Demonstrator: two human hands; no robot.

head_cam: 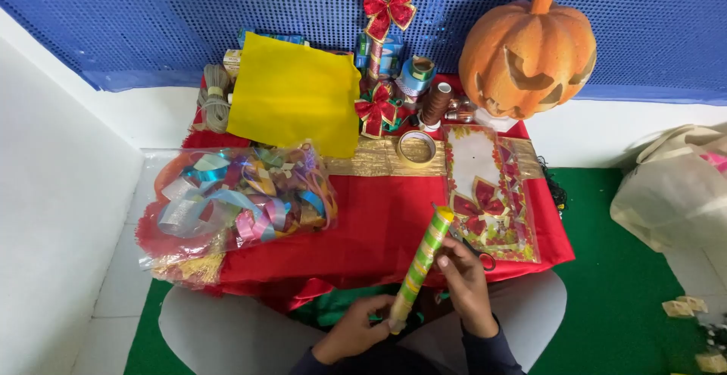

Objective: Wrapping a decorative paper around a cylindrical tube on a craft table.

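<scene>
Left hand point(354, 333) curled in a closed grip low; right hand point(463, 284) higher, fingers wrapped.

Hands point(413, 307), striped tube point(421, 265), red cloth point(379, 224)

- One carved orange pumpkin point(528, 49).
- Two red bows with gold edging: upper bow point(389, 8), lower bow point(376, 108).
- One sheet of yellow felt point(295, 91).
- One clear bag of mixed ribbons point(235, 201).
- One roll of clear tape point(417, 148).
- One brown thread spool point(437, 102).
- One green-and-yellow striped roll point(421, 265).
- One poinsettia-print packet point(488, 193).
- One coil of grey cord point(216, 96).
</scene>
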